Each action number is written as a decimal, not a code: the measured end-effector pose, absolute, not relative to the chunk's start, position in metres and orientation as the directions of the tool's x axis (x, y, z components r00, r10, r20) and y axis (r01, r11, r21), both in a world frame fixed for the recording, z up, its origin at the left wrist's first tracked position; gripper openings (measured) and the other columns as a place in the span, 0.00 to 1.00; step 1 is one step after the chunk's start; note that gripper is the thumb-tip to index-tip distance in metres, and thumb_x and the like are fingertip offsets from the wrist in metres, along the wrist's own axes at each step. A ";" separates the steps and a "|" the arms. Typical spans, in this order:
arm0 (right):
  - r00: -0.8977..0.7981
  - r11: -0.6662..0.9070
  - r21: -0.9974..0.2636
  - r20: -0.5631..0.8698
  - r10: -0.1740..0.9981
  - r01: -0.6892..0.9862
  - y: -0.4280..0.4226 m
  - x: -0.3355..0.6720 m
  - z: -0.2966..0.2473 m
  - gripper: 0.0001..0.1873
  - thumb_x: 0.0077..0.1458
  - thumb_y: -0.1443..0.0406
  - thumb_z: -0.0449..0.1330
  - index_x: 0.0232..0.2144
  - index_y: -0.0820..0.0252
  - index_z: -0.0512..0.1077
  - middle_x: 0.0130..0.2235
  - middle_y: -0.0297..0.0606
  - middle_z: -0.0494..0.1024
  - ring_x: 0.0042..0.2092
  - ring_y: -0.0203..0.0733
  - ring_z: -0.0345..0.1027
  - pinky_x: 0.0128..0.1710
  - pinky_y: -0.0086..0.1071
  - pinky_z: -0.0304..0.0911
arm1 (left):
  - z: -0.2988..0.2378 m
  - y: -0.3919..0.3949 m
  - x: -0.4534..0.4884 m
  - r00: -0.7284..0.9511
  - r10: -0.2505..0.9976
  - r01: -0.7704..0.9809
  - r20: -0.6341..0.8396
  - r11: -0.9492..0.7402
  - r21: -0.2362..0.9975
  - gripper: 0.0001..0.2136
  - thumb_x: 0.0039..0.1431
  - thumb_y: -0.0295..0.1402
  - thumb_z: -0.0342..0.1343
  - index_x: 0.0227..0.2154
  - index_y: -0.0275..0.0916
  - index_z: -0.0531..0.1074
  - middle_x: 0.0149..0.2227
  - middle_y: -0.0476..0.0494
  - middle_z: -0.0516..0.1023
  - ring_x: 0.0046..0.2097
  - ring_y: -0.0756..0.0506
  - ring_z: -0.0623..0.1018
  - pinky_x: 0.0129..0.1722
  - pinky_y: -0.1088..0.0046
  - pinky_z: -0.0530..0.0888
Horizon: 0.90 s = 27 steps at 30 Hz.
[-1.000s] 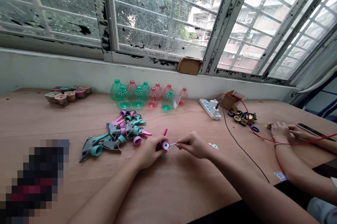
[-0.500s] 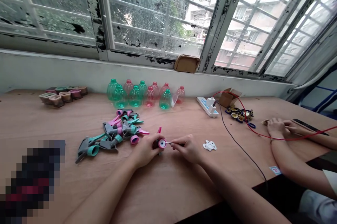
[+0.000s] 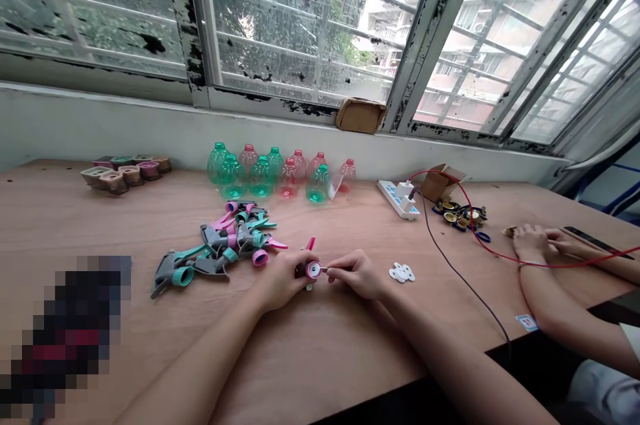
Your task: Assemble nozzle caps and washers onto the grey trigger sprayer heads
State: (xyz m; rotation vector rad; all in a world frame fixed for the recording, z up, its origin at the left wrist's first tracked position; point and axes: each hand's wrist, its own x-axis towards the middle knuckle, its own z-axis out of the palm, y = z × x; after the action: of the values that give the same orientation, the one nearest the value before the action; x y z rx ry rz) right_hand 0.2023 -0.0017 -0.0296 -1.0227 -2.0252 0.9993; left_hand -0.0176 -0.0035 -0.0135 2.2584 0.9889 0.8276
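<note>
My left hand [image 3: 283,280] grips a dark spray-trigger head [image 3: 303,270] with a pink lever on top and a pink-and-white ring [image 3: 313,270] facing right. My right hand [image 3: 357,275] pinches a thin metal pin [image 3: 324,269], whose tip meets that ring. Part of the spray head is hidden by my fingers. Left of my left hand lies a heap of grey, teal and pink trigger sprayer heads [image 3: 220,245], with a pink cap [image 3: 260,258] at its edge. White plastic pieces [image 3: 401,272] lie right of my right hand.
Several green and pink plastic bottles [image 3: 263,176] stand along the wall. A co-worker's hands [image 3: 533,242] rest at the right, near a power strip [image 3: 397,199], red and black cables, and a pile of metal rings [image 3: 459,214]. A blurred object [image 3: 70,332] covers the lower left.
The view has shifted slightly. Both hands stay on the spray head, and a pale tip now shows below it. The white pieces are fully uncovered compared with the oldest frame.
</note>
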 end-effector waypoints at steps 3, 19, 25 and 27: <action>-0.490 0.409 -0.846 0.211 0.846 0.341 -0.002 0.201 -0.030 0.17 0.56 0.56 0.58 0.30 0.63 0.81 0.26 0.36 0.78 0.25 0.33 0.62 0.26 0.26 0.55 | -0.013 -0.004 -0.017 0.547 0.773 0.442 0.321 -0.592 0.674 0.10 0.53 0.28 0.56 0.39 0.38 0.73 0.33 0.48 0.78 0.33 0.49 0.75 0.33 0.77 0.68; -0.338 0.342 -0.438 0.089 0.937 0.832 -0.020 0.307 0.028 0.15 0.56 0.57 0.57 0.35 0.58 0.80 0.25 0.36 0.78 0.24 0.36 0.65 0.24 0.28 0.55 | -0.013 -0.004 -0.016 0.560 0.765 0.448 0.318 -0.602 0.661 0.11 0.51 0.25 0.55 0.39 0.39 0.73 0.35 0.48 0.78 0.34 0.49 0.74 0.34 0.76 0.69; -0.328 0.343 0.169 -0.110 0.938 0.924 -0.008 0.350 0.065 0.09 0.51 0.64 0.59 0.25 0.53 0.80 0.27 0.40 0.80 0.30 0.43 0.71 0.27 0.31 0.53 | -0.013 -0.004 -0.015 0.557 0.775 0.476 0.300 -0.593 0.649 0.12 0.52 0.26 0.53 0.40 0.39 0.73 0.35 0.47 0.78 0.34 0.48 0.74 0.34 0.76 0.68; -0.296 0.318 0.257 -0.122 0.947 0.913 -0.004 0.349 0.071 0.10 0.51 0.65 0.59 0.22 0.53 0.79 0.26 0.42 0.79 0.31 0.44 0.71 0.28 0.32 0.53 | -0.013 -0.004 -0.015 0.555 0.777 0.482 0.296 -0.591 0.647 0.11 0.52 0.26 0.53 0.39 0.39 0.73 0.35 0.47 0.77 0.34 0.48 0.74 0.34 0.76 0.68</action>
State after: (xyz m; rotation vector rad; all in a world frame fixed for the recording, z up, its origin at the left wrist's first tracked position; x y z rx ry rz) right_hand 0.3485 -0.0035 0.0708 -1.9843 -2.7442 -0.2366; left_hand -0.0153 -0.0037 -0.0131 2.2910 1.0131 0.7831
